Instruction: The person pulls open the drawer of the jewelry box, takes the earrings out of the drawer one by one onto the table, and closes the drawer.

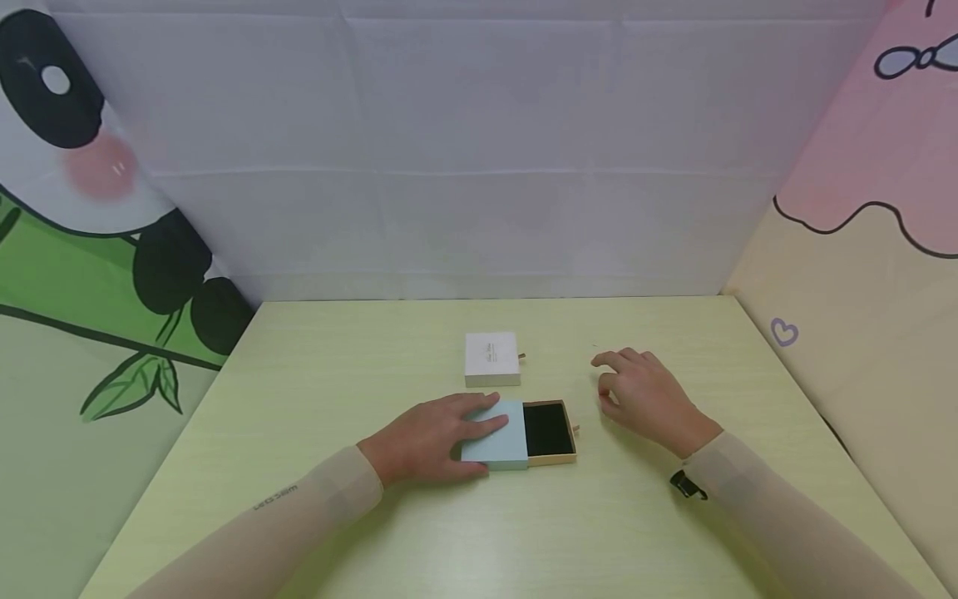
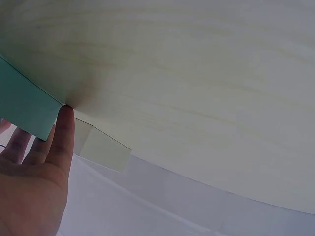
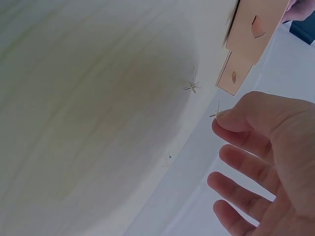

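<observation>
My left hand (image 1: 441, 433) grips a light blue drawer box (image 1: 511, 441) across its sleeve, with the thumb along the near side and fingers over the top and far side. The tan drawer (image 1: 571, 459) stands partly pulled out to the right and shows a black lining (image 1: 549, 428). To the right of it, my right hand (image 1: 647, 399) is raised above the table. Its thumb and index finger pinch a tiny silvery pin-like piece (image 3: 216, 114), while the other fingers are loosely bent. A thin star-shaped silvery piece (image 3: 192, 87) shows against the table in the right wrist view.
Behind the blue box stands a closed white box (image 1: 491, 359) with a small tab on its right. Another tiny dark speck-like piece (image 3: 170, 156) shows near the table's far edge. The pale wooden table (image 1: 359, 358) is bounded by a white cloth (image 1: 479, 166) and printed side panels.
</observation>
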`<act>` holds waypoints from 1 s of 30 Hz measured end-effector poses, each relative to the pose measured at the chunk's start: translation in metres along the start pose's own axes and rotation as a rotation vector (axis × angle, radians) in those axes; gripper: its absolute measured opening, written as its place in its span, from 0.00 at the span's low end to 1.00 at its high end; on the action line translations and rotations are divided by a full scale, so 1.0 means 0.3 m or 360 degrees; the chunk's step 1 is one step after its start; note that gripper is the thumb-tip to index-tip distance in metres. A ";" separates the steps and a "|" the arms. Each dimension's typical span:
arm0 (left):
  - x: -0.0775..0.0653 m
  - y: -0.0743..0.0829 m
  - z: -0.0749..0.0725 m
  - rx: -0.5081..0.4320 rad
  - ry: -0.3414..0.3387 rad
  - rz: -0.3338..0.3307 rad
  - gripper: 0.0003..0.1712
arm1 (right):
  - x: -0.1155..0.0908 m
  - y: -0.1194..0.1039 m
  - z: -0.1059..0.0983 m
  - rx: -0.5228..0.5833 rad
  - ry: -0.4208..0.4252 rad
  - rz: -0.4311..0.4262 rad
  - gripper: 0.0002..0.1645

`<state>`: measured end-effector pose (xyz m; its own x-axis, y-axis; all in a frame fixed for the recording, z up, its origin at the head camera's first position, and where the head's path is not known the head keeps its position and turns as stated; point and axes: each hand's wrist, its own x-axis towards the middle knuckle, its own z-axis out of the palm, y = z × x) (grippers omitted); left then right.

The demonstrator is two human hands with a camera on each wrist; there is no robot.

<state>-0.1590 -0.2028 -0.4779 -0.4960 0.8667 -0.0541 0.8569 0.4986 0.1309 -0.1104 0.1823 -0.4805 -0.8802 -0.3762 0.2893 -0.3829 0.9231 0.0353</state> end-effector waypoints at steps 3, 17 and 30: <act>0.000 -0.001 0.001 -0.0002 -0.0004 -0.0004 0.45 | -0.001 0.001 0.000 0.0002 -0.0001 0.0004 0.11; 0.004 -0.005 0.005 -0.0004 -0.0003 0.0002 0.45 | -0.007 0.018 0.008 0.0043 -0.0010 0.0030 0.12; 0.002 -0.003 0.004 -0.0008 0.0000 -0.0006 0.45 | -0.009 0.028 0.016 0.0037 -0.0013 0.0033 0.12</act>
<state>-0.1598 -0.2028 -0.4794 -0.4994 0.8647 -0.0547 0.8542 0.5019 0.1355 -0.1124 0.1907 -0.4856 -0.8902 -0.3577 0.2821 -0.3708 0.9287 0.0073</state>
